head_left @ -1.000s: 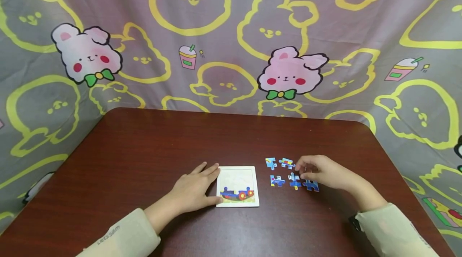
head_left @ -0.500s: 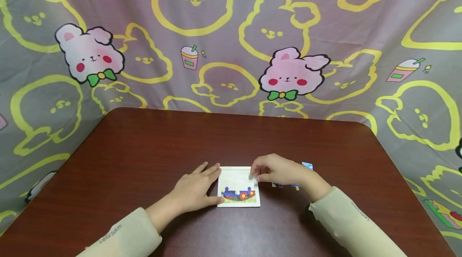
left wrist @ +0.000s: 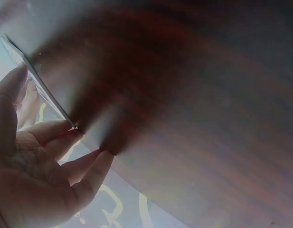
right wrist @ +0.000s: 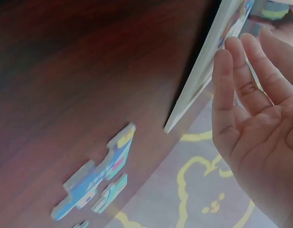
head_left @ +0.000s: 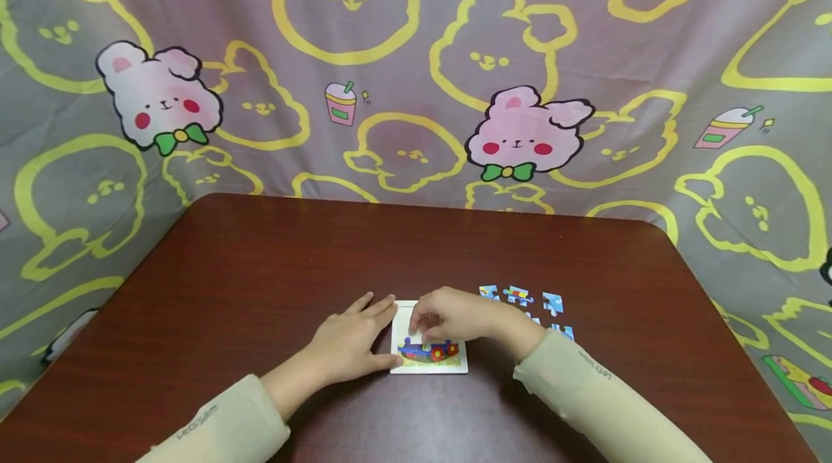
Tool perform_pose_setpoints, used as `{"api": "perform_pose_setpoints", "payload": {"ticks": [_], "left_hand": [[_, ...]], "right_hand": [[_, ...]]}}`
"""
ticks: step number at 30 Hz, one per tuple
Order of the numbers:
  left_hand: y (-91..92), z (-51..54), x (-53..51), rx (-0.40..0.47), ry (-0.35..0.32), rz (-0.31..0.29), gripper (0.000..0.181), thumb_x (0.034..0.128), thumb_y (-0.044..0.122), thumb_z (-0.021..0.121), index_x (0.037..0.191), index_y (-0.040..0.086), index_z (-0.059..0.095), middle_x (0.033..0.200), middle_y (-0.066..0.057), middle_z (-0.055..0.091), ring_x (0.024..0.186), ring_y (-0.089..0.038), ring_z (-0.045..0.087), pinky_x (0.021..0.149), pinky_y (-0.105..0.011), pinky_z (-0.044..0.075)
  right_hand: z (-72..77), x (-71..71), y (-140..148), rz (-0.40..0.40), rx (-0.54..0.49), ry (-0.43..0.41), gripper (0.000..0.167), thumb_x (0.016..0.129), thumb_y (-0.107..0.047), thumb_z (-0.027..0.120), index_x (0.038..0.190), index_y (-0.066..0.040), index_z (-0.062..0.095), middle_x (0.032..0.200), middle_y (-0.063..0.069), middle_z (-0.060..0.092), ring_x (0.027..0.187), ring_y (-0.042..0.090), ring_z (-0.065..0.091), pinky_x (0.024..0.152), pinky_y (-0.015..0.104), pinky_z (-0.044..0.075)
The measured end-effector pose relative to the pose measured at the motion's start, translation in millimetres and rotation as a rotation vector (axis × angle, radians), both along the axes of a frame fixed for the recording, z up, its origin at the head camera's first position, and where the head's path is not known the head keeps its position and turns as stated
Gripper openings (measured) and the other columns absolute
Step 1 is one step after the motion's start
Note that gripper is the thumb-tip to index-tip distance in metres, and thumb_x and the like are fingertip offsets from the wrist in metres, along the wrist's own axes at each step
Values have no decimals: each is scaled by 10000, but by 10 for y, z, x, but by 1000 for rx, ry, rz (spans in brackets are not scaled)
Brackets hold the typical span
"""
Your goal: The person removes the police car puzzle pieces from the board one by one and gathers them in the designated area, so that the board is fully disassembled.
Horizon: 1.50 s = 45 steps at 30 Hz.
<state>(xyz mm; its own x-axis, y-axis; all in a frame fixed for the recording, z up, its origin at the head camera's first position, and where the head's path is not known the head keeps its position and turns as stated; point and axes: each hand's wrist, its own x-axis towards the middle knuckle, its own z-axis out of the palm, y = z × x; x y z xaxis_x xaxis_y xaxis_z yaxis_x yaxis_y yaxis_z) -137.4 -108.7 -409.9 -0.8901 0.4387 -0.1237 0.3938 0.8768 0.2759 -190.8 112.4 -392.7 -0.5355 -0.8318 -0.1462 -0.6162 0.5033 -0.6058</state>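
White square puzzle board (head_left: 429, 370): here it is, flat on the glossy reddish-brown table (head_left: 325, 253), between the two hands; a printed strip in blue, red and yellow (head_left: 416, 356) fills its lower part, and we see pale backing above that.

Bare left hand (head_left: 347, 347): we find it at the board's left edge, fingers spread and released, clasping nothing; thumb and fingertips touch the rim; in the left wrist view, the other fingertips reach past the corner.

Bare right hand (head_left: 455, 315): over the board's upper right we have it, fingers bent downward above the strip; whether they grasp a piece we cannot tell, nor whether the tips meet the board.

Flat, mostly blue jigsaw pieces (head_left: 552, 303): to the right of the board they lie, loose and apart from it; in the far row we spot a piece with red and yellow patches (head_left: 518, 295); nearer ones are partly hidden by the right arm.

Pale beige sleeves (head_left: 227, 416): both carry dark lettering; the right one crosses the table just in front of the pieces.

Grey-mauve patterned cloth (head_left: 396, 73): behind the table it hangs, all yellow outlines, rabbit heads and pink cups.
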Motion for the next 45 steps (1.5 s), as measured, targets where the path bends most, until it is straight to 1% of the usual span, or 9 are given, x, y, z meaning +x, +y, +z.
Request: {"api": "perform_pose_setpoints", "payload": {"ticks": [6, 9, 13, 20, 24, 27, 33, 39, 45], "left_hand": [[1, -3, -13, -9, -2, -3, 845, 805, 605, 729, 1481, 159, 487, 1585, 23, 407, 1483, -335, 333, 917, -710, 446], [1, -1, -20, -14, 4, -8, 840, 799, 602, 734, 1473, 159, 499, 1579, 26, 417, 1478, -329, 344, 917, -689, 459], [0, 9, -28, -15, 9, -13, 834, 790, 591, 748, 1460, 150, 516, 1568, 19, 435, 1468, -328, 364, 922, -660, 473], [-4, 34, -51, -28, 7, -36, 862, 767, 600, 763, 1453, 136, 523, 1559, 3, 447, 1453, -339, 388, 927, -643, 478], [-9, 49, -68, -38, 15, -62, 909, 733, 616, 782, 1450, 121, 524, 1552, -14, 459, 1438, -352, 408, 921, -646, 479], [-8, 58, -70, -41, 13, -65, 928, 720, 624, 789, 1452, 120, 520, 1551, -17, 459, 1438, -354, 407, 922, -658, 473], [-5, 53, -63, -39, 7, -49, 936, 710, 631, 793, 1453, 131, 522, 1555, -4, 455, 1448, -343, 395, 929, -647, 474], [-1, 50, -66, -31, 15, -50, 932, 704, 626, 798, 1448, 132, 529, 1548, -1, 465, 1445, -343, 398, 925, -649, 475], [-5, 52, -71, -25, 8, -46, 934, 700, 620, 804, 1448, 132, 529, 1548, -2, 465, 1446, -345, 397, 925, -657, 471]], "right_hand": [[-22, 38, -85, -2, 53, 13, 149, 850, -65, 757, 977, -113, 695, 803, -68, 583, 718, -13, 489, 697, 165, 445], [-41, 52, -107, -8, 69, 4, 192, 841, -64, 769, 991, -124, 666, 764, -78, 548, 691, -8, 480, 669, 169, 435], [-52, 67, -128, -9, 93, 12, 226, 836, -89, 783, 1012, -143, 651, 756, -79, 526, 685, -6, 465, 660, 171, 419], [-54, 65, -147, -12, 120, 17, 225, 839, -125, 793, 994, -169, 637, 789, -41, 549, 700, 4, 457, 667, 181, 413], [-42, 67, -158, -25, 142, 16, 230, 837, -129, 797, 990, -173, 630, 813, -54, 558, 716, 6, 467, 677, 185, 420], [-32, 82, -171, -46, 149, 9, 239, 829, -123, 803, 982, -179, 628, 823, -70, 570, 723, -1, 482, 679, 183, 429], [-34, 102, -170, -65, 102, -44, 255, 822, -56, 792, 970, -156, 610, 800, -60, 571, 690, 1, 488, 662, 177, 443], [-41, 87, -140, -64, 59, -90, 207, 861, -49, 747, 969, -146, 599, 781, -91, 571, 692, 1, 506, 664, 181, 452], [-56, 49, -124, -31, -53, -159, 125, 889, -14, 696, 951, -84, 613, 787, -42, 612, 727, -3, 535, 728, 175, 482]]}}
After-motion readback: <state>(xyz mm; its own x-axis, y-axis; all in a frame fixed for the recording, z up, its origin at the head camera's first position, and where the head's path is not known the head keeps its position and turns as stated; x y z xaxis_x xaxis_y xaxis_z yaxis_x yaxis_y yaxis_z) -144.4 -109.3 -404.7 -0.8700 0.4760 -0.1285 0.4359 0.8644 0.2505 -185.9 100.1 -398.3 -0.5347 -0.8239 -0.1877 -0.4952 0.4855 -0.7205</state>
